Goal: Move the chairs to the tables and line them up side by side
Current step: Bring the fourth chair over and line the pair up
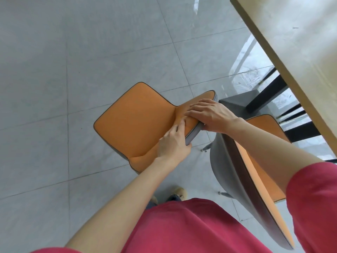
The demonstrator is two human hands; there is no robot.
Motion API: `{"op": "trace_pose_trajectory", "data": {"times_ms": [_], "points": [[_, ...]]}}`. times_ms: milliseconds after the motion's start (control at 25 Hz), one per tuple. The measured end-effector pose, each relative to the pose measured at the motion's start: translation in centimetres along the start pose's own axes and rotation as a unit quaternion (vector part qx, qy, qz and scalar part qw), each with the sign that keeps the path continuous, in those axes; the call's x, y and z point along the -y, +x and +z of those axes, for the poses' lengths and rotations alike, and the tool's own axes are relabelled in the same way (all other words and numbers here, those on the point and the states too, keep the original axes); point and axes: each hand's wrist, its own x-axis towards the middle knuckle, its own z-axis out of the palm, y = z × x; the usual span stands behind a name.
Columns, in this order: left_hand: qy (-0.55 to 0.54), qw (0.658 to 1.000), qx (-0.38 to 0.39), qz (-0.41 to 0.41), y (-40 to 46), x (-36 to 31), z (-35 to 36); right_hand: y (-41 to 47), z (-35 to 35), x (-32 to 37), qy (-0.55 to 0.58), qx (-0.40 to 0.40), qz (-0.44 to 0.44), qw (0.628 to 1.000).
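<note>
An orange chair with a grey shell (135,123) stands on the tiled floor in the middle of the view, its seat pointing away to the left. My left hand (173,143) grips the near end of its backrest's top edge. My right hand (209,114) grips the same edge further along, fingers over the orange front. A second orange and grey chair (242,172) stands close on the right, next to the light wooden table (284,52), with my right forearm crossing over it.
Black table legs (268,94) and frame bars stand under the table at the right. Glossy grey floor tiles (73,70) spread to the left and beyond the chair. My shoe (177,193) shows just behind the held chair.
</note>
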Motion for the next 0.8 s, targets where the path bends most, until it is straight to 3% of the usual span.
{"op": "trace_pose_trajectory", "data": {"times_ms": [240, 520, 800], "points": [[-0.003, 1.0, 0.006, 0.013, 0.2, 0.4, -0.1, 0.1, 0.1, 0.8, -0.044, 0.016, 0.024, 0.999], [-0.015, 0.991, 0.123, 0.058, 0.1, 1.6, -1.8, 0.2, 0.0, 3.9, -0.104, 0.064, 0.105, 0.987], [0.017, 0.964, 0.212, 0.162, -2.3, 9.6, -5.5, 3.2, 0.0, 12.9, -0.082, 0.068, 0.205, 0.973]]}}
